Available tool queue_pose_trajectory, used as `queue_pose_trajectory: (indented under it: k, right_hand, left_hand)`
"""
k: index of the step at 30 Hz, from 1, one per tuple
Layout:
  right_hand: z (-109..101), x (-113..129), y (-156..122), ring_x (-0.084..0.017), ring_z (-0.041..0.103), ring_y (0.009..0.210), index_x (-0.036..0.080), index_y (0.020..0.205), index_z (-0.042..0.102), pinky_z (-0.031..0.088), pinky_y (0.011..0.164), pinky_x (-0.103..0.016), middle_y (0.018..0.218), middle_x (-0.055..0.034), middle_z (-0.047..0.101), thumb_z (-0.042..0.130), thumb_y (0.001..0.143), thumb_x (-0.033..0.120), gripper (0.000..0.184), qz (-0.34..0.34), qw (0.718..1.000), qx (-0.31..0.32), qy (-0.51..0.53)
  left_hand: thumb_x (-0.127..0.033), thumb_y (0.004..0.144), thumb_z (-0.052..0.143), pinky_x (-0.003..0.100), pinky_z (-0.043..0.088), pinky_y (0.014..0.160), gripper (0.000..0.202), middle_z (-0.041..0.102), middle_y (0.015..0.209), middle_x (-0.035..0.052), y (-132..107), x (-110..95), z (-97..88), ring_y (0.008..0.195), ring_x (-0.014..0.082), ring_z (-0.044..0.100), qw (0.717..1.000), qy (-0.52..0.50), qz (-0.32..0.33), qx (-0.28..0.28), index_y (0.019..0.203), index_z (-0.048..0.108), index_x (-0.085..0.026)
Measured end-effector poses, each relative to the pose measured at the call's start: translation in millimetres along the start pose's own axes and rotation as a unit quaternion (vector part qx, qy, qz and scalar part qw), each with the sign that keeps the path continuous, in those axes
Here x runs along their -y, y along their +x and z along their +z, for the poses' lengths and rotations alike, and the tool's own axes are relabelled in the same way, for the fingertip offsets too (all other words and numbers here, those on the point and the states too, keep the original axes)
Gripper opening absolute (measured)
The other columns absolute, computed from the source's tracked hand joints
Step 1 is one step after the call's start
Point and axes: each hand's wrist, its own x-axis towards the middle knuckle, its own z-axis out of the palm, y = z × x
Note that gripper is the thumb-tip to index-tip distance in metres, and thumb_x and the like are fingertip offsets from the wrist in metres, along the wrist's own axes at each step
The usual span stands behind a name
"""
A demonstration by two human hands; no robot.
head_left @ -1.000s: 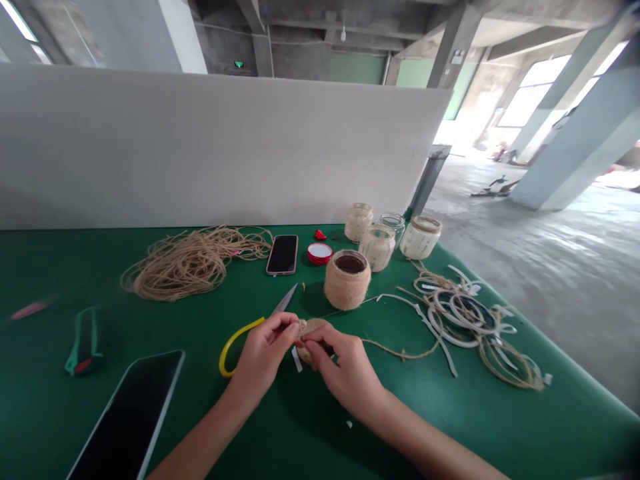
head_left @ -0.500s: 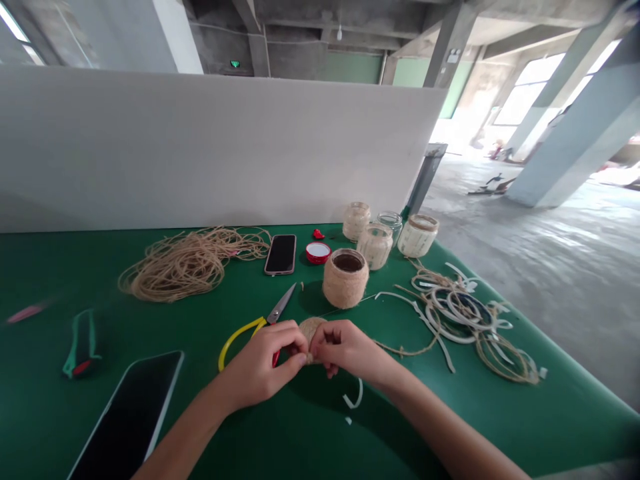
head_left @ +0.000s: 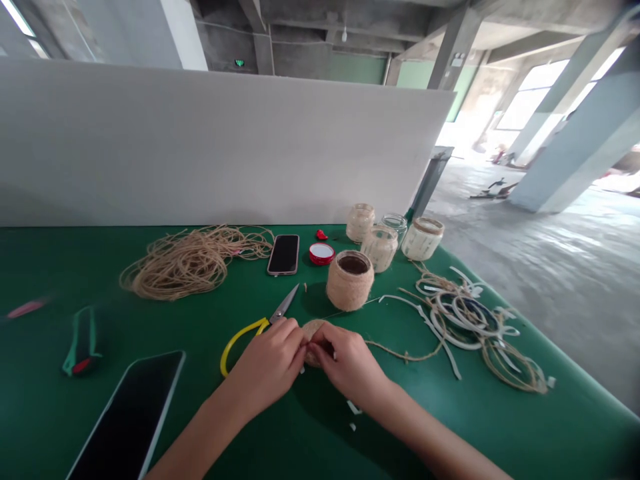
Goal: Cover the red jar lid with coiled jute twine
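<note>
My left hand (head_left: 267,367) and my right hand (head_left: 347,363) meet over a small round lid wrapped in jute twine (head_left: 313,330) lying on the green table (head_left: 200,320). Both hands have their fingers curled and pinched on the lid's near edge. A strand of twine (head_left: 395,352) runs from the lid to the right. Yellow-handled scissors (head_left: 260,325) lie just left of my left hand, blades pointing away. A twine-wrapped jar (head_left: 350,280) stands right behind the lid.
A loose heap of twine (head_left: 185,263) lies at the back left, beside a phone (head_left: 283,254) and a red lid (head_left: 321,253). Glass jars (head_left: 395,237) stand at the back right. Tape strips and twine scraps (head_left: 470,317) lie right. A larger phone (head_left: 125,413) is near left.
Both hands stayed on the wrapped lid, shifting their pinch along its near edge. A white strip seen below my right hand half a second ago now lies smaller and nearer to me.
</note>
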Motion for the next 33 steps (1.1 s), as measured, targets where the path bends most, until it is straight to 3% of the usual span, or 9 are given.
queue_pose_trajectory:
  k: [4,8,13,18,24,29,33]
  right_hand:
    - [2.4,1.7,-3.2,-0.012,0.053,0.068,0.016,0.080,0.052,0.040,0.060,-0.022,0.076,-0.0036,0.058,0.042,0.087,0.015,0.012,-0.102,0.990,-0.045,-0.087]
    - [1.8,-0.7,-4.6,-0.013,0.050,0.060,0.015,0.076,0.052,0.038,0.056,-0.024,0.066,-0.0025,0.055,0.041,0.089,0.016,0.017,-0.181,0.960,-0.098,-0.191]
    - [-1.4,-4.1,-7.8,-0.015,0.052,0.066,0.014,0.087,0.053,0.039,0.061,-0.027,0.072,-0.0041,0.058,0.045,0.088,0.015,0.008,-0.257,0.925,-0.112,-0.258]
    - [-4.3,-4.5,-10.9,-0.015,0.051,0.063,0.011,0.100,0.052,0.039,0.059,-0.028,0.070,-0.0038,0.057,0.048,0.085,0.013,0.016,-0.295,0.904,-0.121,-0.284]
    - [-4.9,-5.0,-10.3,-0.015,0.050,0.062,0.011,0.100,0.053,0.039,0.057,-0.028,0.070,-0.0044,0.058,0.048,0.084,0.013,0.017,-0.317,0.895,-0.131,-0.285]
    - [-4.9,-5.4,-8.3,-0.013,0.048,0.059,0.012,0.098,0.054,0.038,0.055,-0.027,0.067,-0.0030,0.057,0.051,0.083,0.013,0.015,-0.328,0.885,-0.141,-0.299]
    - [-7.1,-4.0,-6.7,-0.012,0.047,0.057,0.013,0.092,0.056,0.037,0.054,-0.026,0.066,-0.0018,0.057,0.055,0.081,0.013,0.012,-0.336,0.874,-0.147,-0.318]
  left_hand:
    - [-0.023,0.086,0.038,0.026,0.041,0.063,0.017,0.052,0.075,0.0016,2.8,-5.9,2.0,0.071,0.0157,0.051,0.988,-0.107,-0.081,-0.075,0.075,0.050,-0.019]
    - [-0.030,0.084,0.043,0.025,0.042,0.061,0.017,0.055,0.075,0.0015,4.4,-15.9,3.7,0.070,0.0153,0.054,0.947,-0.254,-0.167,-0.103,0.076,0.053,-0.019]
    - [-0.035,0.081,0.050,0.024,0.045,0.060,0.019,0.058,0.072,0.0006,5.9,-25.1,4.6,0.067,0.0149,0.056,0.839,-0.468,-0.263,-0.086,0.081,0.056,-0.017]
    - [-0.032,0.076,0.059,0.023,0.047,0.064,0.016,0.058,0.069,-0.0007,6.0,-30.6,8.0,0.066,0.0120,0.055,0.715,-0.636,-0.272,-0.104,0.079,0.060,-0.016]
    - [-0.028,0.072,0.065,0.019,0.045,0.061,0.015,0.056,0.066,-0.0005,5.1,-37.6,8.3,0.063,0.0090,0.051,0.619,-0.716,-0.299,-0.120,0.073,0.062,-0.014]
    - [-0.028,0.074,0.062,0.021,0.044,0.062,0.016,0.055,0.067,0.0015,2.3,-37.4,6.5,0.065,0.0104,0.050,0.582,-0.750,-0.301,-0.092,0.069,0.063,-0.013]
    - [-0.028,0.076,0.061,0.021,0.044,0.062,0.015,0.054,0.066,0.0009,2.1,-33.7,4.5,0.064,0.0101,0.049,0.576,-0.754,-0.307,-0.073,0.070,0.063,-0.014]
